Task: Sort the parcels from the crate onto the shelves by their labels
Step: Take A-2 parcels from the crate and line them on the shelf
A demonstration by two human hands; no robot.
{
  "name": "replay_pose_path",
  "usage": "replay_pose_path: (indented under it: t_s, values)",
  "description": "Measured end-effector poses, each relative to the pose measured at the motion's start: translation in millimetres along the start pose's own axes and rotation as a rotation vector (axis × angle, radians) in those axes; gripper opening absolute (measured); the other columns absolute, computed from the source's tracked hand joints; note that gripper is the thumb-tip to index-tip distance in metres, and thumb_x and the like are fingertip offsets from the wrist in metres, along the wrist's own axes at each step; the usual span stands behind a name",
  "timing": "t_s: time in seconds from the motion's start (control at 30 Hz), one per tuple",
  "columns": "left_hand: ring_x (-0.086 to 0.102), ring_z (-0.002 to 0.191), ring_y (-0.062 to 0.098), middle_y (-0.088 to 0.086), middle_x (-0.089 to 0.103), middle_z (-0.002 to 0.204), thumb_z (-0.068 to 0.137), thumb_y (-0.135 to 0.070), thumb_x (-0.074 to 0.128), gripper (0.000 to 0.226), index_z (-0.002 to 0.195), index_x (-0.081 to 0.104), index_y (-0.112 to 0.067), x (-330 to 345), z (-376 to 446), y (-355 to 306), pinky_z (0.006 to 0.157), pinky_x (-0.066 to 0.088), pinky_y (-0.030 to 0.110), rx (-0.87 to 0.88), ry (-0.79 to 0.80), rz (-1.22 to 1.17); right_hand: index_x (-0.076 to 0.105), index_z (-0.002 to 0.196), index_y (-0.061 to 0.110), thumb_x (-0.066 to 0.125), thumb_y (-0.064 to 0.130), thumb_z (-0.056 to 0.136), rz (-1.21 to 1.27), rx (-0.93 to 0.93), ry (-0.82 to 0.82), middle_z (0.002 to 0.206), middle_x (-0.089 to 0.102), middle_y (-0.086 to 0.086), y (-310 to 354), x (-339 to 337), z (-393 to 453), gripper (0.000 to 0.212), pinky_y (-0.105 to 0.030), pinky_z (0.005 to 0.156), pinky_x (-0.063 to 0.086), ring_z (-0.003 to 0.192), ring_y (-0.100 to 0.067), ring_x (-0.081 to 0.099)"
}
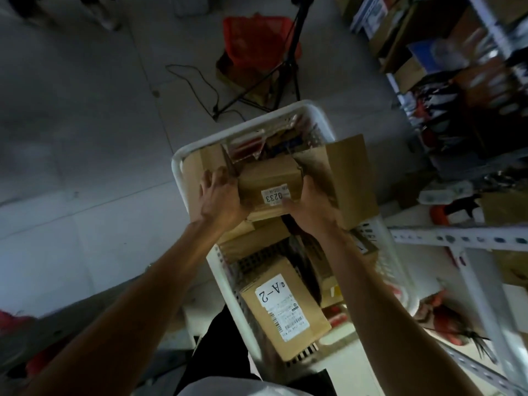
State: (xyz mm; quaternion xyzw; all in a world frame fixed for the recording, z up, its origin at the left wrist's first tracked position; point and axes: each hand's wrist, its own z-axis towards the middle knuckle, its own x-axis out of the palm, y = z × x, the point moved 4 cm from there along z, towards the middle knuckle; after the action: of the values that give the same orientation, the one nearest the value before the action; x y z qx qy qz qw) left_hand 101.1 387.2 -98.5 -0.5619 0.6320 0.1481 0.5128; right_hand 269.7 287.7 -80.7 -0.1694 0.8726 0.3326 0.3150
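A white plastic crate stands on the floor below me, filled with several brown cardboard parcels. Both hands hold one small brown parcel over the crate's far half; its white label reads 0233. My left hand grips its left side, and my right hand grips its right side with the thumb on the label's edge. Nearer to me in the crate lies another parcel with a white label reading A-2. A larger open box leans at the crate's right side.
Metal shelves with boxes and packets run along the right side. A black tripod with a trailing cable and a red basket stand on the grey tiled floor beyond the crate. Someone's feet show at the top left.
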Motion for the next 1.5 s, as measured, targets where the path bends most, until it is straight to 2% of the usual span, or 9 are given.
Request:
replay_pose_path:
  t_s: [0.17,0.47,0.63,0.7,0.83,1.0,1.13,1.37,1.5]
  values:
    - [0.022,0.136,0.033,0.009,0.035,0.147,0.08,-0.053,0.072,0.061,0.124,0.065,-0.011,1,-2,-8,0.113,0.025,0.041,0.051,0.029,-0.088,0.039,0.146,0.019,0.073,0.036,0.089,0.287,0.086,0.009,0.142,0.054,-0.001,-9,-1,3,0.069,-0.027,0.1,0.037,0.133,-0.022,0.05]
    - [0.041,0.129,0.015,0.008,0.063,0.13,0.081,-0.042,0.078,0.056,0.124,0.064,-0.009,11,-67,-46,0.119,0.026,0.037,0.185,-0.189,-0.313,0.046,0.142,0.017,0.074,0.037,0.087,0.338,-0.011,-0.065,0.128,0.057,0.007,-34,-5,-39,0.065,-0.021,0.095,0.035,0.12,-0.009,0.05]
    - [0.058,0.118,0.012,-0.003,0.059,0.129,0.078,-0.049,0.072,0.065,0.133,0.052,-0.021,27,-120,-62,0.1,0.051,0.04,0.081,-0.194,-0.599,0.054,0.126,0.018,0.078,0.036,0.084,0.408,-0.108,-0.106,0.11,0.064,0.011,-58,-9,-86,0.051,-0.017,0.083,0.05,0.104,-0.009,0.063]
    - [0.064,0.104,0.008,-0.007,0.064,0.116,0.078,-0.049,0.071,0.057,0.126,0.053,-0.025,34,-145,-71,0.092,0.055,0.033,0.037,-0.221,-0.624,0.055,0.127,0.018,0.079,0.034,0.083,0.429,-0.162,-0.116,0.112,0.067,0.01,-71,-11,-106,0.053,-0.025,0.087,0.054,0.103,-0.008,0.065]
    - [0.063,0.093,-0.009,-0.016,0.066,0.106,0.081,-0.026,0.078,0.047,0.118,0.05,-0.032,57,-203,-89,0.077,0.047,0.004,-0.047,-0.243,-0.714,0.055,0.124,0.019,0.081,0.031,0.081,0.384,-0.253,-0.12,0.1,0.062,0.023,-106,-7,-146,0.052,-0.005,0.073,0.048,0.088,0.014,0.059]
    - [0.068,0.1,0.003,-0.012,0.07,0.111,0.081,-0.029,0.078,0.054,0.129,0.055,-0.019,98,-278,-95,0.091,0.055,0.028,-0.097,-0.306,-0.755,0.053,0.125,0.024,0.081,0.04,0.077,0.449,-0.275,0.028,0.115,0.065,0.002,-145,13,-197,0.057,-0.017,0.079,0.052,0.101,-0.005,0.065]
    - [0.067,0.099,0.0,-0.018,0.068,0.106,0.083,-0.02,0.078,0.047,0.123,0.054,-0.027,121,-326,-92,0.089,0.049,0.016,-0.155,-0.329,-0.795,0.051,0.12,0.027,0.083,0.029,0.081,0.479,-0.344,0.06,0.116,0.064,0.005,-154,14,-233,0.051,-0.005,0.079,0.045,0.1,0.01,0.06]
    - [0.067,0.101,0.007,-0.007,0.068,0.116,0.085,-0.036,0.075,0.062,0.138,0.047,-0.02,131,-327,-71,0.093,0.057,0.037,-0.207,-0.092,-0.662,0.044,0.118,0.017,0.073,0.058,0.075,0.785,0.042,0.171,0.115,0.059,-0.003,-183,57,-238,0.066,-0.046,0.098,0.048,0.113,-0.025,0.057]
    - [0.061,0.108,0.009,-0.007,0.06,0.124,0.081,-0.042,0.076,0.076,0.142,0.037,-0.019,135,-308,-69,0.093,0.052,0.027,-0.116,0.015,-0.497,0.044,0.112,0.017,0.079,0.032,0.081,0.857,0.164,0.242,0.121,0.061,-0.015,-193,80,-229,0.049,-0.054,0.099,0.047,0.117,-0.032,0.059]
